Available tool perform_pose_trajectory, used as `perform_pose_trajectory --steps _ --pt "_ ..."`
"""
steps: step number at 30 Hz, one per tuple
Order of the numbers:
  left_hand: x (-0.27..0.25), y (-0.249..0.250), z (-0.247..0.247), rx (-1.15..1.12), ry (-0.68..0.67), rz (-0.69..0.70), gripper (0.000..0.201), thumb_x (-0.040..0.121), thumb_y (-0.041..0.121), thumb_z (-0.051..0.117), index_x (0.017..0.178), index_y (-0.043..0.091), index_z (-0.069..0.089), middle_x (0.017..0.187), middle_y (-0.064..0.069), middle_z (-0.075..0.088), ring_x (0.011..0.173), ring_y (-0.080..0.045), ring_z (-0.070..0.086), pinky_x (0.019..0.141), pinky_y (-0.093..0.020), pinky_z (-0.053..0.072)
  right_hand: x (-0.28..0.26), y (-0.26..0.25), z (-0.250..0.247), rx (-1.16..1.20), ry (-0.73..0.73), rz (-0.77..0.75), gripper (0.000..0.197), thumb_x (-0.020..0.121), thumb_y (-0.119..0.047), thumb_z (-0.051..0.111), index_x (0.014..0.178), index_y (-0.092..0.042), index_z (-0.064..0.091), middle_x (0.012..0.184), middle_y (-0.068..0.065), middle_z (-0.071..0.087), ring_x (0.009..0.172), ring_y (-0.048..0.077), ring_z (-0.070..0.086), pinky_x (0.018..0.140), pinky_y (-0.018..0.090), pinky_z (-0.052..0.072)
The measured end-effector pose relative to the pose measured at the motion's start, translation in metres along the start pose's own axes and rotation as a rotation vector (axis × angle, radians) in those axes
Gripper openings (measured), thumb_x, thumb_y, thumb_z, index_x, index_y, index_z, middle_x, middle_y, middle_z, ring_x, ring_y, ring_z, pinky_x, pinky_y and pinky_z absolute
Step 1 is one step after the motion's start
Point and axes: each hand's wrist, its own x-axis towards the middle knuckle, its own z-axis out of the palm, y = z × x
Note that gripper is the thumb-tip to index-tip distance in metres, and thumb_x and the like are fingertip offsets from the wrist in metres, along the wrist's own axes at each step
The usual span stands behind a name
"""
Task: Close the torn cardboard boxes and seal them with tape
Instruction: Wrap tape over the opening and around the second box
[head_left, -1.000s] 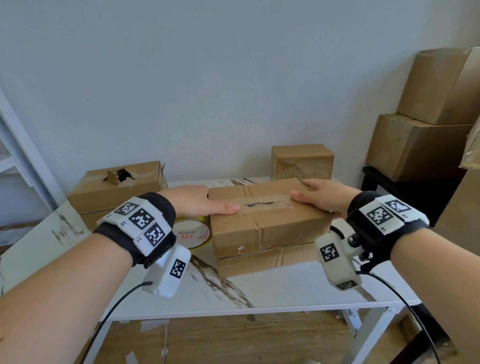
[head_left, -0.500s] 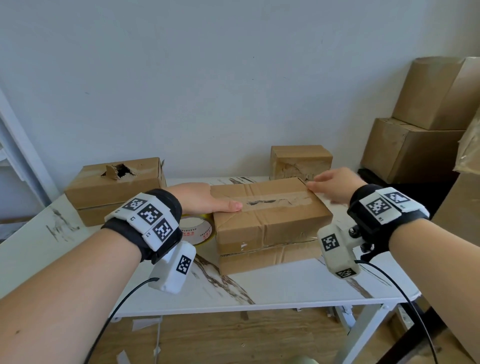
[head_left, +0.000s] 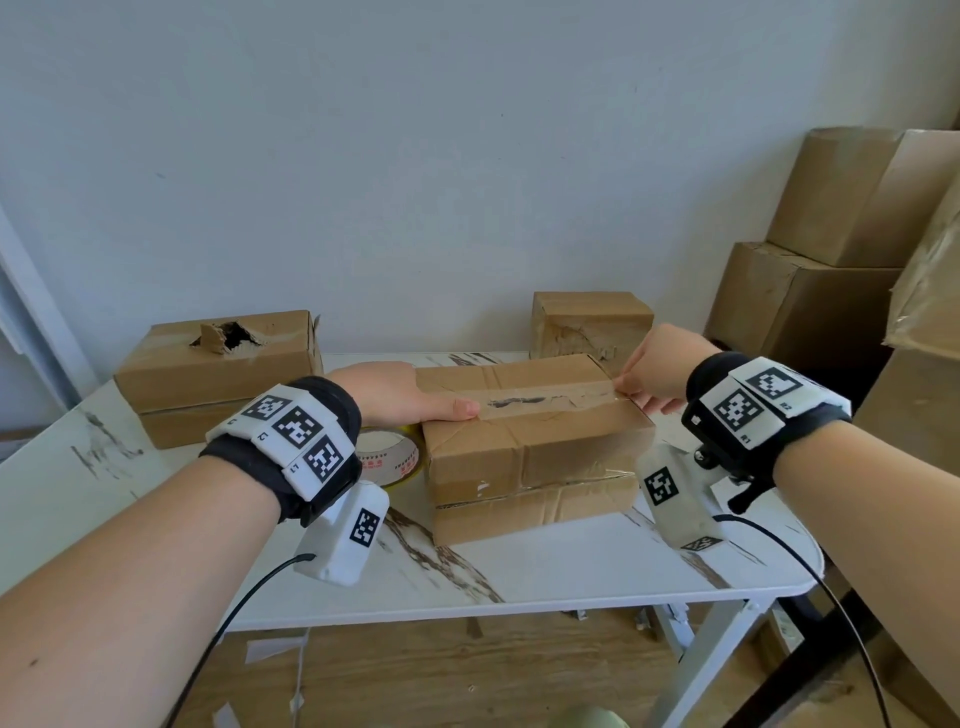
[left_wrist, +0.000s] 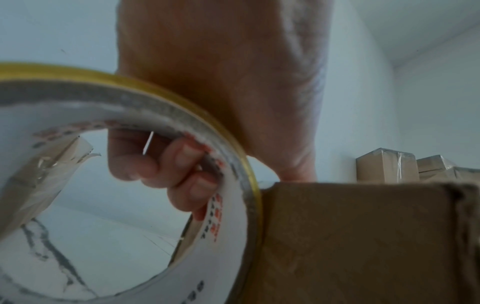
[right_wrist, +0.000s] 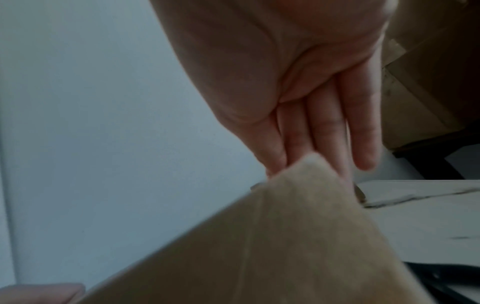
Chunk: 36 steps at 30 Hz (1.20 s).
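Hands on the taped box

The left hand curls its fingers through the tape roll, thumb pressed on the centre cardboard box on the table; the right hand, fingers straight, touches its right end.

Six cardboard boxes, one tape roll

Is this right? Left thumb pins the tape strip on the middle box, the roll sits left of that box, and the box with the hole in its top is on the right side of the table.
One error: the box with the hole is on the left side of the table, per the head view. The left hand does pin the strip on the middle box, and the roll sits left of it.
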Motion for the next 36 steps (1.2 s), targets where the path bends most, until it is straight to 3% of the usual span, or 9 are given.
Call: perform_pose_trajectory --steps 5,7,9,12,18,21,25,31,36 --pt "0.001 0.0 -0.001 0.028 0.007 -0.005 0.098 0.067 0.085 0.039 0.122 0.006 0.054 0.122 -0.013 0.059 0.102 -0.027 0.056 0.082 -0.035 0.041 -0.009 -0.001 0.005 -0.05 -0.072 -0.061 0.033 0.098 -0.018 0.047 0.118 0.005 0.059 0.076 0.006 0.06 0.064 0.017 0.058 0.057 0.022 0.053" --pt "0.0 0.0 -0.001 0.027 0.003 -0.001 0.097 0.067 0.085 0.039 0.122 0.007 0.054 0.122 -0.011 0.059 0.099 -0.025 0.054 0.08 -0.033 0.04 -0.016 -0.003 0.006 -0.108 -0.158 -0.037 0.039 0.101 -0.027 0.042 0.124 0.003 0.054 0.092 0.011 0.062 0.079 0.022 0.059 0.076 0.03 0.053" --pt "-0.001 0.001 -0.001 0.018 0.008 0.0 0.095 0.068 0.084 0.039 0.122 0.007 0.054 0.122 -0.011 0.059 0.101 -0.025 0.054 0.081 -0.033 0.039 -0.018 -0.009 0.007 -0.178 -0.155 -0.091 0.051 0.099 -0.037 0.041 0.139 -0.005 0.039 0.127 0.014 0.055 0.108 0.026 0.055 0.097 0.035 0.044" --pt "-0.002 0.001 -0.001 0.027 0.018 -0.005 0.089 0.072 0.082 0.04 0.121 0.009 0.053 0.116 -0.01 0.059 0.095 -0.023 0.052 0.078 -0.031 0.039 -0.015 -0.024 0.019 -0.143 -0.066 -0.18 0.081 0.092 -0.048 0.052 0.152 -0.013 0.009 0.152 0.012 0.033 0.133 0.029 0.04 0.107 0.037 0.033" --pt "0.0 -0.001 0.001 0.02 0.034 -0.007 0.088 0.069 0.084 0.043 0.111 0.009 0.058 0.102 -0.008 0.062 0.084 -0.02 0.051 0.073 -0.031 0.039 -0.001 -0.04 0.048 -0.142 -0.005 -0.105 0.102 0.067 -0.079 0.056 0.145 -0.02 0.028 0.145 0.018 0.035 0.131 0.037 0.038 0.106 0.046 0.037" --pt "0.001 -0.002 0.001 0.0 0.028 0.002 0.08 0.067 0.086 0.043 0.1 0.014 0.058 0.087 0.001 0.057 0.086 -0.02 0.055 0.077 -0.031 0.042 -0.009 -0.036 0.036 -0.173 -0.072 -0.186 0.084 0.084 -0.062 0.054 0.148 -0.017 0.025 0.15 0.01 0.035 0.135 0.029 0.037 0.109 0.035 0.033" --pt "0.002 -0.004 0.002 -0.014 0.025 0.019 0.085 0.065 0.088 0.042 0.105 0.014 0.059 0.096 -0.001 0.061 0.09 -0.02 0.057 0.084 -0.033 0.045 -0.009 -0.034 0.028 -0.179 -0.018 -0.221 0.053 0.1 -0.033 0.042 0.149 -0.017 0.027 0.151 0.009 0.036 0.135 0.026 0.038 0.105 0.031 0.033" --pt "-0.002 -0.001 0.003 -0.011 0.039 0.019 0.076 0.069 0.084 0.043 0.106 0.019 0.057 0.101 -0.002 0.06 0.096 -0.022 0.056 0.086 -0.033 0.044 -0.007 -0.038 0.045 -0.16 -0.054 -0.147 0.106 0.067 -0.082 0.052 0.149 -0.022 0.02 0.151 0.016 0.028 0.136 0.034 0.032 0.111 0.045 0.032" --pt "-0.005 -0.001 0.003 -0.03 0.04 0.01 0.069 0.07 0.083 0.044 0.096 0.02 0.054 0.092 0.0 0.056 0.091 -0.021 0.055 0.078 -0.031 0.041 -0.011 -0.021 0.018 -0.162 -0.13 -0.23 0.081 0.081 -0.055 0.063 0.149 -0.032 0.025 0.155 -0.002 0.028 0.14 0.022 0.031 0.113 0.033 0.024"
